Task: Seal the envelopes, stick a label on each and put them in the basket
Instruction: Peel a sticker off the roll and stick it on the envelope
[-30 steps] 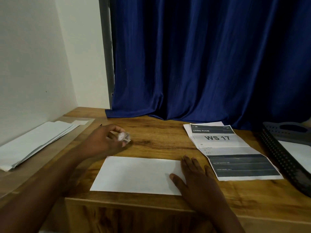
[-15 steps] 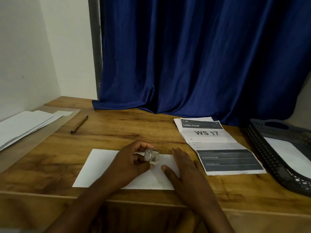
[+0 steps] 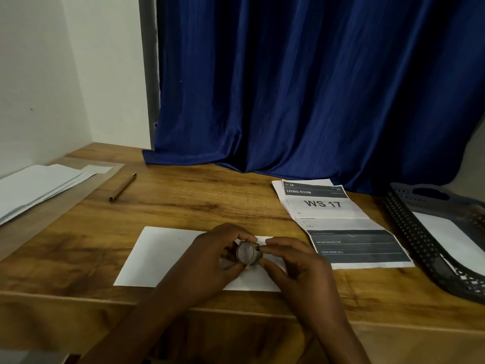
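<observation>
A white envelope lies flat near the table's front edge. Above its right half my left hand grips a small clear tape roll. My right hand meets it from the right, thumb and forefinger pinching at the roll's edge. A dark grey basket stands at the far right with a white envelope inside. More white envelopes are stacked at the far left.
A brown pen lies on the wooden table behind the envelope. A printed sheet reading "WS 17" lies between the envelope and the basket. A blue curtain hangs at the back.
My left hand carried the tape roll from the table's left to over the envelope. My right hand lifted off the envelope and took hold of the roll's edge.
</observation>
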